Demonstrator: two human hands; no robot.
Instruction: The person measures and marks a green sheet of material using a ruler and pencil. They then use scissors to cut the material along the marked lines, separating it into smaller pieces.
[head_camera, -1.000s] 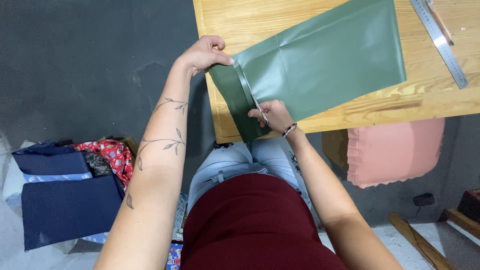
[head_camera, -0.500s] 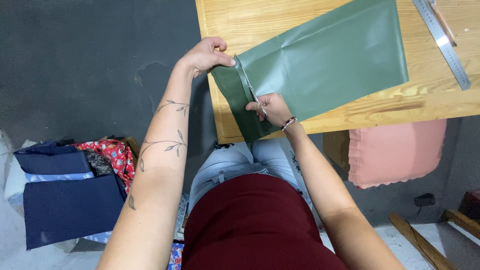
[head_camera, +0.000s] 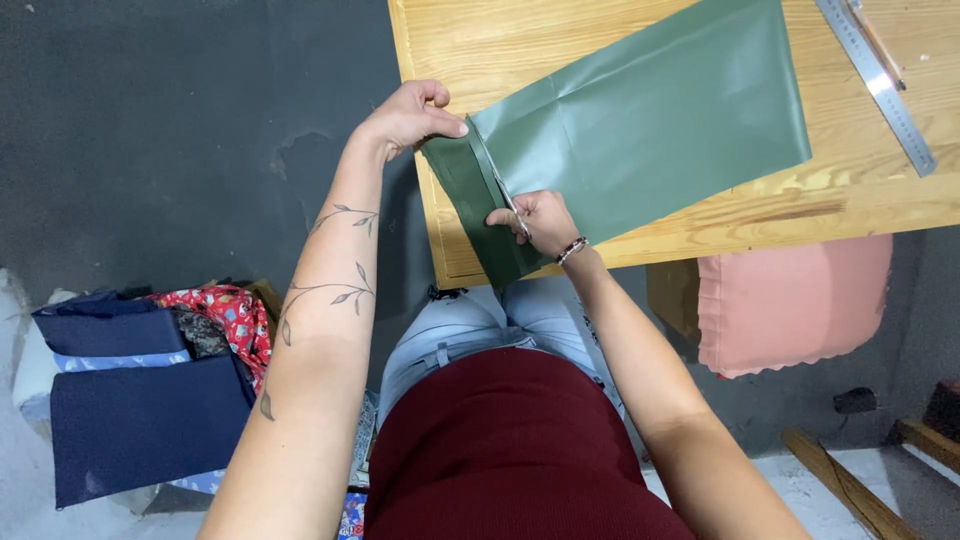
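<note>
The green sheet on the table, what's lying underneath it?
Under the green sheet only the wooden table shows, bare around its edges. Anything flat beneath its middle is covered. The left hand pinches its near edge; the right hand rests on top with scissors.

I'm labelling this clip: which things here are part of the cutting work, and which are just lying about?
In use: green sheet, pinched at its edge by the left hand; scissors in the right hand; wooden table.

Lying about: metal ruler, pink cushion, navy fabric pile, red patterned cloth.
</note>
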